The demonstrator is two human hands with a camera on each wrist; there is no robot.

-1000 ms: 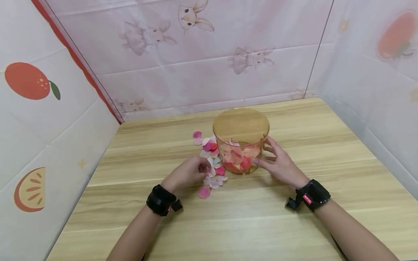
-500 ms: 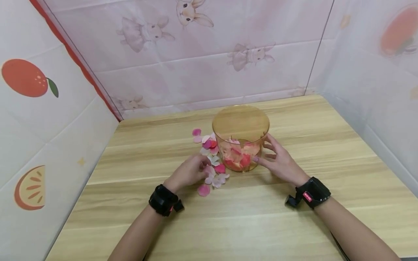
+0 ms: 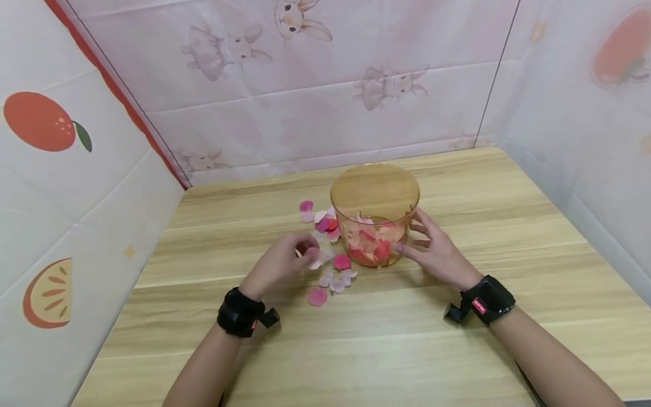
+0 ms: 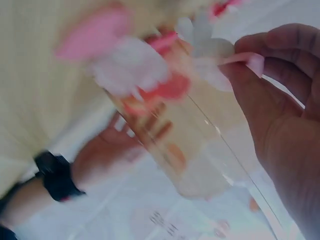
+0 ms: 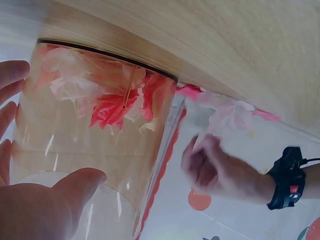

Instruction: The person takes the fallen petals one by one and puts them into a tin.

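A clear amber jar [image 3: 375, 195] stands on the wooden table [image 3: 386, 339], with pink, red and pale petals [image 3: 373, 246] in its bottom. My right hand [image 3: 414, 240] holds the jar's right side, thumb [image 5: 75, 185] low on the near wall and fingers [image 5: 9, 95] round the far wall. Left of the jar lie loose petals [image 3: 335, 274]. My left hand [image 3: 311, 252] hovers just above them and pinches a pale petal [image 3: 320, 259] between thumb and fingertips. In the left wrist view the pale petal [image 4: 207, 50] sits in that pinch, with the jar [image 4: 195, 150] behind.
Cloth walls printed with rabbits and fruit close in the table on the left [image 3: 76, 186], back [image 3: 330, 96] and right [image 3: 585, 130]. One pink petal [image 3: 317, 295] lies apart, nearer to me. Black bands [image 3: 239, 312] sit on both wrists.
My left hand closed on a pale petal in the pile and has risen slightly up and left with it. The right hand and the jar have stayed put.
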